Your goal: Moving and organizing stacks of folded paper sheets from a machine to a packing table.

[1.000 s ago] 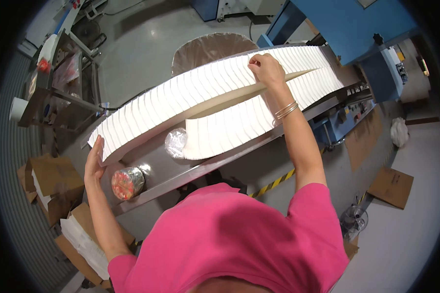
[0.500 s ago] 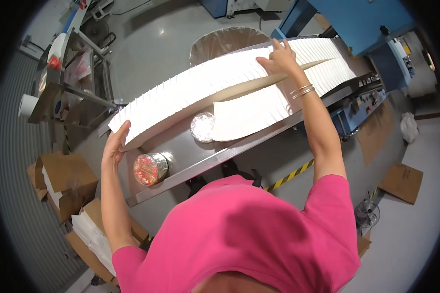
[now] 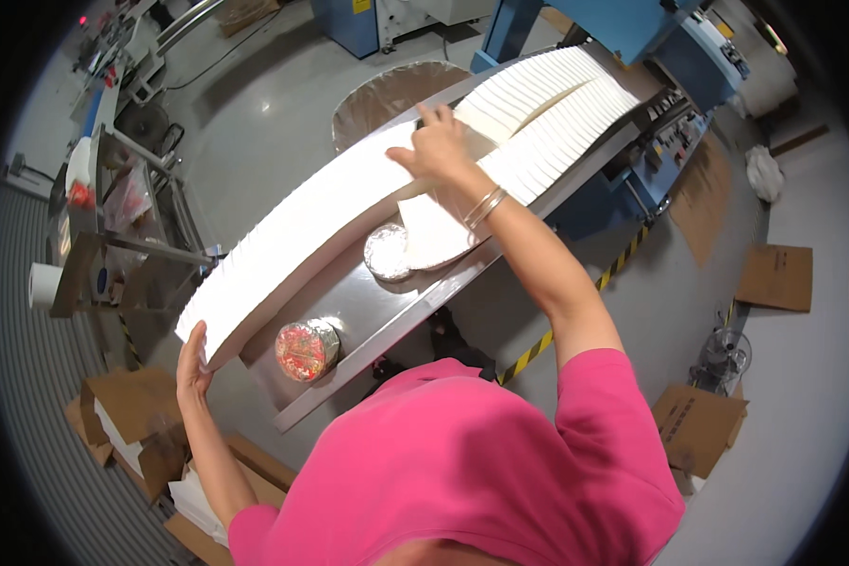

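A long row of white paper sheets [image 3: 297, 236], packed tightly on edge, stretches along the far side of a metal tray table. My left hand [image 3: 193, 363] grips its left end, which sticks out past the table's end. My right hand [image 3: 439, 146] is against its right end, thumb on top and fingers over the far side. A gap parts this end from the far right-hand row [image 3: 528, 90]. On the near side, a second white row [image 3: 571, 137] runs down under my right forearm. Beside its near end sits a round foil-wrapped weight [image 3: 387, 252].
A foil-wrapped cylinder with a red-patterned top [image 3: 307, 351] stands on the metal table [image 3: 349, 307]. Behind is a lined bin [image 3: 396, 94]. Blue machinery [image 3: 613, 28] adjoins the table's right end. A rack [image 3: 151, 226] stands left; open cartons [image 3: 137, 415] sit lower left.
Both hands have moved left and nearer with the long row, opening a gap between it and the sheets at the right. The view has also turned.
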